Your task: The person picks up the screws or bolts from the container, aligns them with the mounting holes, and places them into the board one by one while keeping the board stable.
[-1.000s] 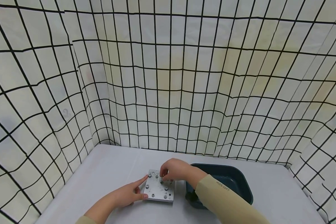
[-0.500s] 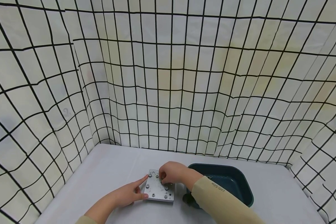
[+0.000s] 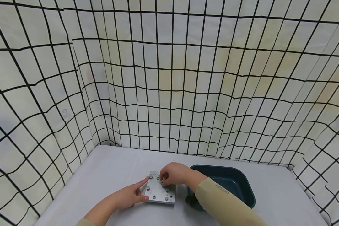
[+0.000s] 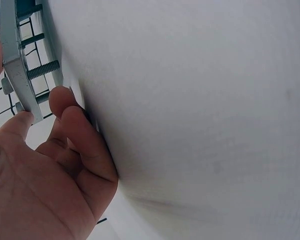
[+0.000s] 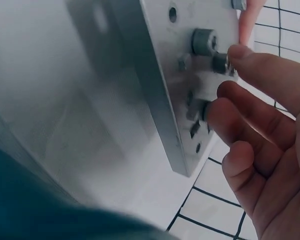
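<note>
The right hand [image 3: 176,172] pinches a small bolt [image 5: 220,63], the far side of its hold hidden; directly under this pinch lies the metal plate [image 3: 159,190], with a larger socket-head bolt [image 5: 204,42] just beside the held one; left of the pinch, the left hand [image 3: 127,196] is unclenched, thumb and forefinger spread to touch two corners of the plate; threaded shanks [image 4: 43,69] jut from its underside toward the white tabletop [image 3: 121,166]; right of the pinch stands a dark teal tray [image 3: 228,171], partly hidden by the khaki sleeve [image 3: 226,202].
</note>
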The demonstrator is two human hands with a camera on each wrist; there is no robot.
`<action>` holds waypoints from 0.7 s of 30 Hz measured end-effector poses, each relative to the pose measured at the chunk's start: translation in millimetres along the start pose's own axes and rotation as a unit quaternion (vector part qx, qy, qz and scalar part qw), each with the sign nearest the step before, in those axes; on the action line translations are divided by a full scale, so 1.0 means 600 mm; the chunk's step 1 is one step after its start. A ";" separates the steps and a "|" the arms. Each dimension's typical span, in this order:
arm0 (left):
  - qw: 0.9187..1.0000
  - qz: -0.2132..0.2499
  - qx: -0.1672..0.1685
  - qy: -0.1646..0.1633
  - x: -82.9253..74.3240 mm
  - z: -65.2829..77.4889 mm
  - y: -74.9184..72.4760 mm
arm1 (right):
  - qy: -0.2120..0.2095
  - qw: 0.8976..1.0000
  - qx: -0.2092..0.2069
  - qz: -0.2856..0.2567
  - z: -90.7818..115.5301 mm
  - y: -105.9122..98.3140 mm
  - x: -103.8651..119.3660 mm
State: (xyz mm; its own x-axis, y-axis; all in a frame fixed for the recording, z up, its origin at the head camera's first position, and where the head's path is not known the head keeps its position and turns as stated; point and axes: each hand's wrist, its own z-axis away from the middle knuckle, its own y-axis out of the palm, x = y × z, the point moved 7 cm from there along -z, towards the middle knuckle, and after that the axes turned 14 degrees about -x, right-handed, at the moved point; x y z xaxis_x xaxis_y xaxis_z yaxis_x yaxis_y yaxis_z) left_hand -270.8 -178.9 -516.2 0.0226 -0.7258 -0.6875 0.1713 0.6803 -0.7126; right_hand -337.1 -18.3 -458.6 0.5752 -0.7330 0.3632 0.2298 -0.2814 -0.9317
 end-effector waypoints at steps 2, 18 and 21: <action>1.000 0.002 0.001 -0.003 0.000 0.001 0.000 | 0.002 1.000 -0.006 -0.015 0.001 -0.007 -0.004; 1.000 0.001 -0.005 -0.019 -0.007 0.005 0.001 | 0.021 0.988 -0.063 -0.138 0.037 -0.065 -0.084; 1.000 -0.002 -0.008 -0.018 -0.010 0.005 -0.001 | 0.027 0.988 -0.072 -0.136 0.050 -0.075 -0.111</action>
State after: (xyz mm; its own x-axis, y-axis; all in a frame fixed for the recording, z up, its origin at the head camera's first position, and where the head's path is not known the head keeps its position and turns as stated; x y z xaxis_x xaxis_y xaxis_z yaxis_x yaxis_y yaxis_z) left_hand -268.3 -174.9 -511.3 0.0583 -0.7316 -0.6793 0.1551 0.6788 -0.7178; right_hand -362.3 61.4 -440.6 0.4635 -0.6491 0.6032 0.2538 -0.5549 -0.7922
